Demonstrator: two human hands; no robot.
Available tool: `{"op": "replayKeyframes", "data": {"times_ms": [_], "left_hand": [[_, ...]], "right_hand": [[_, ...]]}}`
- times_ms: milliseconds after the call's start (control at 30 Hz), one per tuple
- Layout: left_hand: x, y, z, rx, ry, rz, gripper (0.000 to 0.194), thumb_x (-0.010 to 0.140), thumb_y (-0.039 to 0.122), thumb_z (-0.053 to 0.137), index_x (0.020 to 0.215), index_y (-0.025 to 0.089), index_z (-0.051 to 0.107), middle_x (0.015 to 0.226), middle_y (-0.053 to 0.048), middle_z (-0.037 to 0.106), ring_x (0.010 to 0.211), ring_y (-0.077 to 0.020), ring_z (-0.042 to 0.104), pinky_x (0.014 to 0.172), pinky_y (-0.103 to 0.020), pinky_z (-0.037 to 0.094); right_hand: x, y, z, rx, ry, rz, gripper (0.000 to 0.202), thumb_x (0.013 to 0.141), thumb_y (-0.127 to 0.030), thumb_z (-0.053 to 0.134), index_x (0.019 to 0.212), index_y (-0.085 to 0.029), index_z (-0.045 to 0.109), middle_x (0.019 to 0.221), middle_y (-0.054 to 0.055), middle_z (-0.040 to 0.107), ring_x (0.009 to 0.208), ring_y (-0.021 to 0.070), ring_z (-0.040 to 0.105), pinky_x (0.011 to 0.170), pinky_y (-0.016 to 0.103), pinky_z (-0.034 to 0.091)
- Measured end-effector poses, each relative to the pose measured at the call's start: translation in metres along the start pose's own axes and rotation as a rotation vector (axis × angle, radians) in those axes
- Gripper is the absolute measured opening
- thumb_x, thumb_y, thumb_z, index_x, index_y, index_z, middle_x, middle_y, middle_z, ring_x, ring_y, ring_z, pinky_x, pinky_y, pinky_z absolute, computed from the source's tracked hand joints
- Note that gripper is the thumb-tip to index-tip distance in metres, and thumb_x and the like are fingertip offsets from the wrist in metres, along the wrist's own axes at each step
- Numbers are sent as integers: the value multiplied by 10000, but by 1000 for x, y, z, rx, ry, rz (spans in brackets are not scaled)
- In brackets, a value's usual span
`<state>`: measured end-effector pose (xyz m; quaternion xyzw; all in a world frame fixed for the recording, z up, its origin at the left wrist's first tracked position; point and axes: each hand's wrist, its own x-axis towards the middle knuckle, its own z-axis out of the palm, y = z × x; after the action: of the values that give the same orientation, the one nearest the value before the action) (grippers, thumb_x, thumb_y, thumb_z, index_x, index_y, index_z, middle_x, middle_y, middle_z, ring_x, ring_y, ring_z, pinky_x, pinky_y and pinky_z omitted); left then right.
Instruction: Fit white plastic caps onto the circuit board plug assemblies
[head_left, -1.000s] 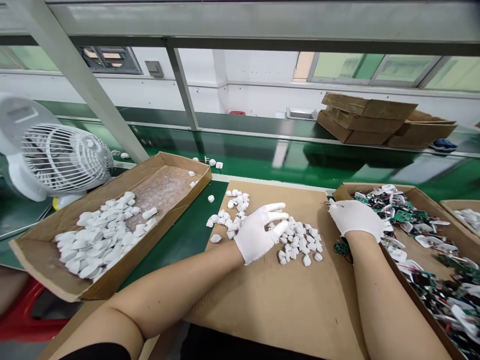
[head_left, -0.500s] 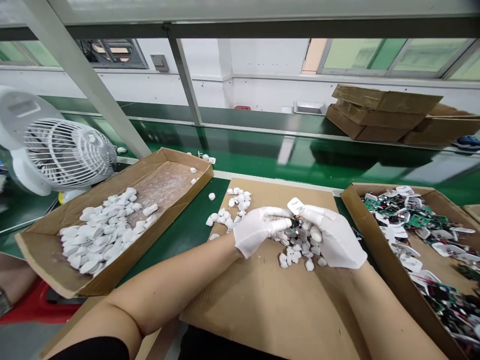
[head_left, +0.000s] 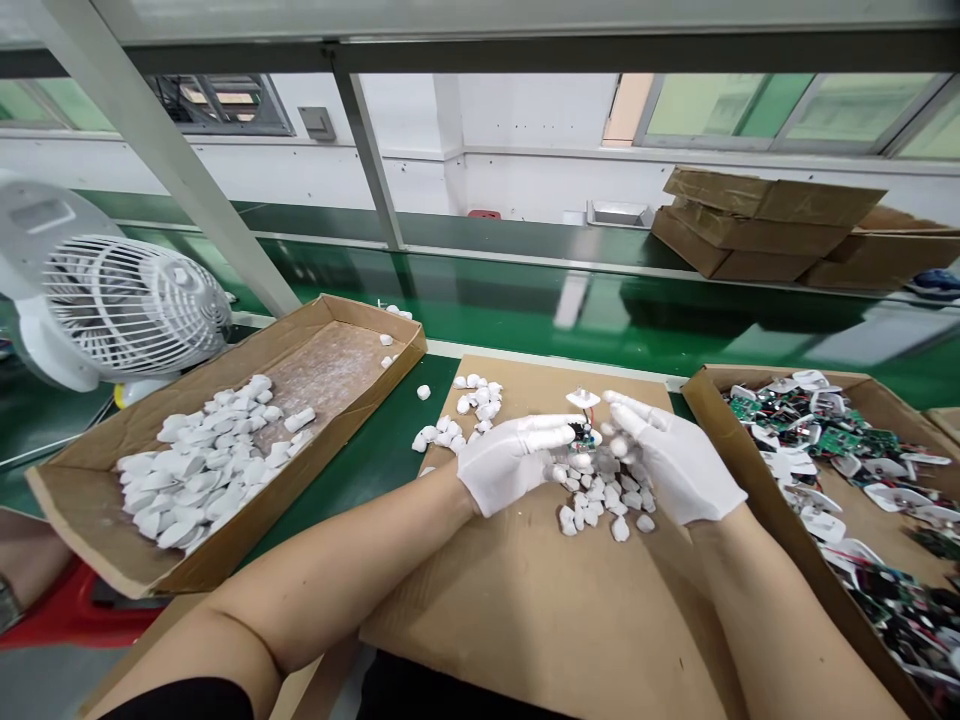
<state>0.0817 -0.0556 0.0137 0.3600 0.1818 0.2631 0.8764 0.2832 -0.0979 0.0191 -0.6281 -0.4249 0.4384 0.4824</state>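
My left hand (head_left: 514,458), in a white glove, pinches a small circuit board (head_left: 585,438) with dark parts at the fingertips. A white plastic piece (head_left: 583,398) stands above the board, joined to it by a red wire. To the right, my gloved right hand (head_left: 673,460) has its fingers stretched out and apart, close to the board but seemingly not gripping it. Below both hands lies a pile of small white plastic caps (head_left: 596,500) on a cardboard sheet (head_left: 540,590). The right fingertips partly overlap some white pieces, so contact there is unclear.
A cardboard tray (head_left: 360,390) of white caps (head_left: 202,460) stands left, beside a white fan (head_left: 135,300). On the right, another cardboard box (head_left: 720,450) holds wired circuit boards (head_left: 840,440). More caps (head_left: 480,398) lie at the sheet's far left; folded cartons (head_left: 772,220) sit behind.
My right hand has let go of the white piece and drawn slightly right, its fingers opening. The white piece has tipped to a flatter angle above the board, which stays in my left hand.
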Motion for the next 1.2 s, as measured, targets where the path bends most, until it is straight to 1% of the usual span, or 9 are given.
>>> {"op": "replayKeyframes", "data": {"times_ms": [133, 233, 333, 467, 633, 733, 867, 1000, 1200], "left_hand": [[2, 2, -5, -86, 84, 60, 221, 849, 237, 683, 1063, 185, 699, 1111, -84, 659, 1060, -239, 627, 872, -349, 486], [4, 5, -8, -143, 161, 89, 183, 847, 222, 686, 1027, 186, 695, 1040, -57, 673, 1076, -241, 640, 954, -389, 471], [5, 7, -10, -155, 219, 114, 149, 839, 196, 692, 987, 176, 702, 1020, -45, 675, 1063, -228, 651, 962, -367, 476], [7, 7, -11, -158, 253, 119, 148, 814, 181, 715, 961, 165, 706, 1055, -44, 661, 1039, -217, 654, 936, -345, 478], [5, 7, -8, -81, 159, 160, 166, 832, 249, 702, 974, 162, 708, 1012, -58, 616, 916, -166, 617, 698, -259, 439], [4, 7, -6, -16, 137, 174, 188, 871, 304, 662, 980, 160, 712, 996, -58, 589, 862, -129, 562, 657, -237, 396], [5, 7, -7, -29, 94, 169, 218, 884, 333, 645, 1017, 171, 706, 1019, -65, 586, 860, -128, 544, 665, -242, 382], [5, 5, -10, -47, 80, 164, 234, 895, 334, 632, 1060, 181, 697, 1034, -68, 583, 854, -119, 539, 660, -233, 371], [5, 3, -10, -77, 54, 155, 206, 895, 311, 633, 1044, 182, 690, 1063, -81, 584, 851, -128, 544, 669, -237, 372]], "right_hand": [[6, 1, -3, 343, -190, 97, 571, 799, -357, 754, 1321, -275, 537, 1258, 74, 656, 1000, 201, 675, 868, 330, 570], [2, -3, -1, 455, -250, 179, 389, 790, -373, 777, 1129, -226, 656, 989, 47, 713, 766, 123, 648, 730, 220, 569], [-1, -8, 1, 439, -233, 216, 352, 767, -453, 785, 989, -192, 706, 667, -17, 610, 500, 60, 440, 495, 153, 480], [-1, -8, 2, 460, -186, 154, 397, 722, -459, 815, 1001, -197, 709, 914, 36, 671, 656, 87, 528, 573, 172, 505], [3, -2, -1, 76, -76, 120, 502, 722, -509, 786, 1100, -199, 673, 575, -28, 594, 417, 71, 396, 384, 201, 326], [3, 1, -2, -15, -73, 109, 514, 823, -599, 629, 1104, -172, 677, 627, 20, 661, 334, 60, 348, 341, 222, 251], [2, 0, 0, 55, -97, 37, 493, 832, -576, 627, 1108, -173, 693, 653, 25, 667, 426, 92, 448, 404, 229, 346], [1, -4, 0, -66, -18, -51, 450, 791, -502, 703, 1139, -217, 712, 892, 49, 720, 701, 154, 610, 608, 259, 474], [0, -5, 2, -43, -24, 70, 551, 815, -596, 638, 1168, -175, 678, 540, -3, 608, 401, 112, 435, 407, 249, 340]]}}
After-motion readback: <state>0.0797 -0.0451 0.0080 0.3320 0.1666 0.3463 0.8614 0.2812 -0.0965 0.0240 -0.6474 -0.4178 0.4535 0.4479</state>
